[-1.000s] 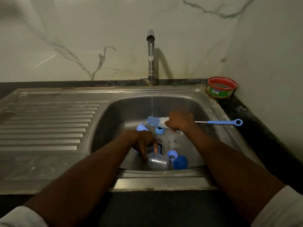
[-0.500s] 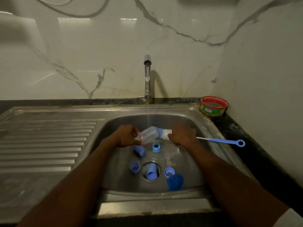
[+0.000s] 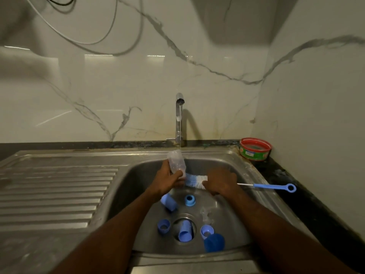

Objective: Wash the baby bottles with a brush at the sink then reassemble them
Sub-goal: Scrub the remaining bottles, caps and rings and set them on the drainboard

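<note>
My left hand [image 3: 167, 179] grips a clear baby bottle [image 3: 176, 161], tilted with its base up under the running stream. My right hand [image 3: 222, 181] holds the bottle brush by its wire stem; the blue-and-white bristle head [image 3: 195, 179] sits at the bottle's mouth, and the blue loop handle [image 3: 276, 187] sticks out to the right over the sink rim. In the basin [image 3: 233, 232] lie several blue bottle parts: a cap [image 3: 168, 202], a ring [image 3: 190, 200], another cap [image 3: 185, 232] over the drain, a darker blue cap [image 3: 214, 242]. A clear teat [image 3: 206, 214] lies beside them.
The tap [image 3: 179, 117] at the back runs a thin stream. A ribbed steel drainboard [image 3: 55, 192] lies to the left. A red-rimmed green tub [image 3: 255, 149] stands on the dark counter at the back right corner, next to the marble wall.
My left hand picked the clear bottle out of the basin, raised it to the stream and tipped its base upward. The brush head now meets the bottle's mouth. My view tilted up.
</note>
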### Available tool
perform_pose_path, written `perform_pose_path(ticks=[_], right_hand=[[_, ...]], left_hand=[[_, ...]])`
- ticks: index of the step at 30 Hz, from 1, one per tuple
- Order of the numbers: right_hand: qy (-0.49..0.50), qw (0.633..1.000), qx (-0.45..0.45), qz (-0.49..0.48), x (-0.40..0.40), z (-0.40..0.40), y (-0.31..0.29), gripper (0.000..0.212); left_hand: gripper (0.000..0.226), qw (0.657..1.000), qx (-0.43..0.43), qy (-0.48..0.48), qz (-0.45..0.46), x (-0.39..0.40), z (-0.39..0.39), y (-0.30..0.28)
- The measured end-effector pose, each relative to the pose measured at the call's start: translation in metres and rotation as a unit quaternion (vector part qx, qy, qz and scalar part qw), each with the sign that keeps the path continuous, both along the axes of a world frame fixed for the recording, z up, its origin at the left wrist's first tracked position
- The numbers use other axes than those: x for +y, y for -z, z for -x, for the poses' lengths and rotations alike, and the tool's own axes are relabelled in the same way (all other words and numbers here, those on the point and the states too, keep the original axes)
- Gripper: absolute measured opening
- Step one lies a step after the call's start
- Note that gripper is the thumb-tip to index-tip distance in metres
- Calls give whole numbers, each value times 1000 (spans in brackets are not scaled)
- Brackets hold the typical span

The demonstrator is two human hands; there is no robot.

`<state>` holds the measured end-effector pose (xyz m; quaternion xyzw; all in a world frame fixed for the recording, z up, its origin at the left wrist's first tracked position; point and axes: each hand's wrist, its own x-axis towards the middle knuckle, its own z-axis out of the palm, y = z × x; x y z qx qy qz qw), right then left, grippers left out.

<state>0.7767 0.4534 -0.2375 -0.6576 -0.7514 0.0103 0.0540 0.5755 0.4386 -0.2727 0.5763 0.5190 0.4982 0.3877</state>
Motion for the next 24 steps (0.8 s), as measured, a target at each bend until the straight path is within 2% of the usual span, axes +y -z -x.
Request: perform_pose_path(ticks=[4, 7, 14, 19, 24], right_hand=[[-11, 1000, -2, 18, -1, 1, -1, 40], [-24, 999, -14, 33, 1, 0, 0, 39], [-40, 998, -29, 39, 2, -1, 2, 36], [-39, 998, -36, 28, 3, 2, 3, 35], [-39, 998, -40, 31, 3, 4, 4, 38]], left_hand=[[43, 990, -140, 8, 14, 11, -17, -12], [44, 982, -187, 11, 21, 24, -27, -17], [33, 981, -192, -3, -15, 22, -28, -17], [29, 988, -145, -37, -47, 24, -25, -16], [27, 990, -117, -70, -41, 23, -25, -4]])
